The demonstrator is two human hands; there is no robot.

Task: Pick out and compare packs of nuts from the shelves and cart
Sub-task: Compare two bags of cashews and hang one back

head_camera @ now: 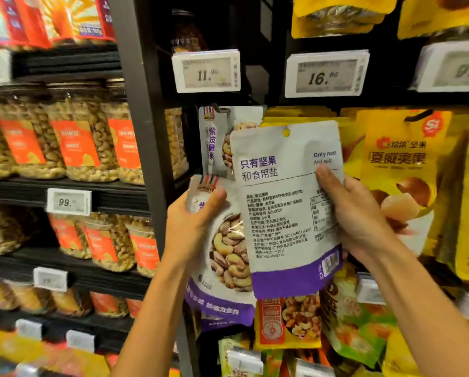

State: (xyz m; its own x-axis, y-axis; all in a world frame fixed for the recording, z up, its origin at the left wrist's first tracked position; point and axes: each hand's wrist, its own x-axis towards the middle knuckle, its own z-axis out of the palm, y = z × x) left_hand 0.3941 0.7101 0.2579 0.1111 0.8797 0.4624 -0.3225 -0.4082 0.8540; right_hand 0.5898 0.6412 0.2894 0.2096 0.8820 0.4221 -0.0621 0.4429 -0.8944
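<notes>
My right hand (355, 213) grips a white-and-purple cashew pack (285, 210) by its right edge, thumb on the printed back side that faces me. My left hand (192, 224) holds a second pack of the same kind (225, 254) by its upper left part, front side out, showing cashews through a round window. The right pack overlaps the left one. A third pack of this kind (214, 137) hangs on the shelf hook behind them.
Yellow macadamia packs (399, 170) hang to the right. Price tags (207, 70) read 11.90 and 16.80 (327, 73). Clear cashew jars (75, 142) with orange labels fill the left shelves, past a dark upright post (143, 118). Mixed nut bags (290, 322) hang below.
</notes>
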